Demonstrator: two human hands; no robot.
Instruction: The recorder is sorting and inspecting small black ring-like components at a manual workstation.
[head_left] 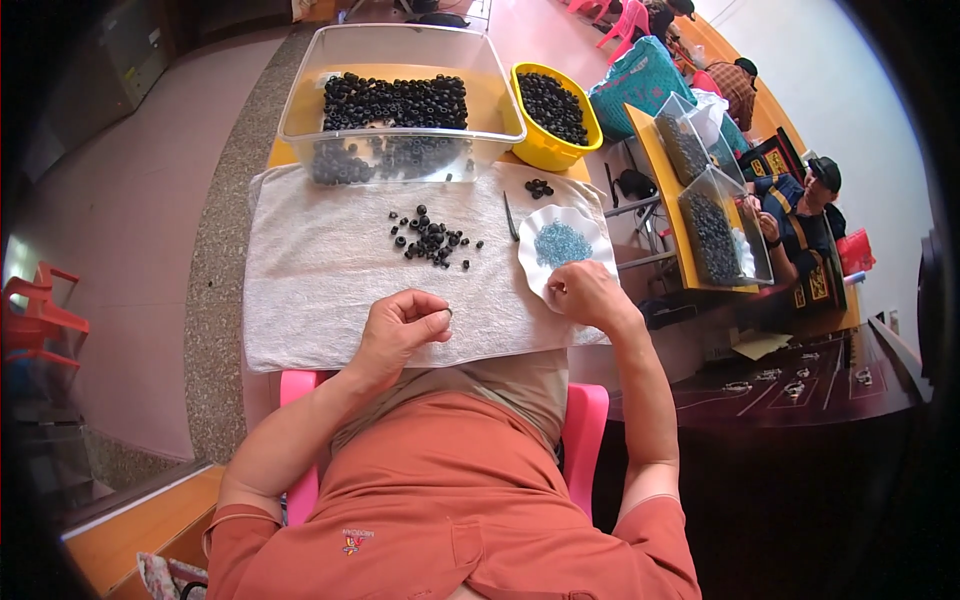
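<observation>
A: Where do the small black ring beads (432, 240) lie from your hands?

B: At twelve o'clock on the white towel (310, 270), nearer your left hand (400, 330), which is pinched on one tiny piece. Your right hand (585, 293) is curled closed at the white scalloped plate (590, 225); whether it holds anything, I cannot tell.

rust-orange short-sleeved shirt (450, 500) with collar seam, small embroidered emblem on the chest, buttoned placket. beige-tan trousers (510, 385) at the lap. forearms bare, left hand (400, 330) and right hand (588, 295) bare, without gloves.
</observation>
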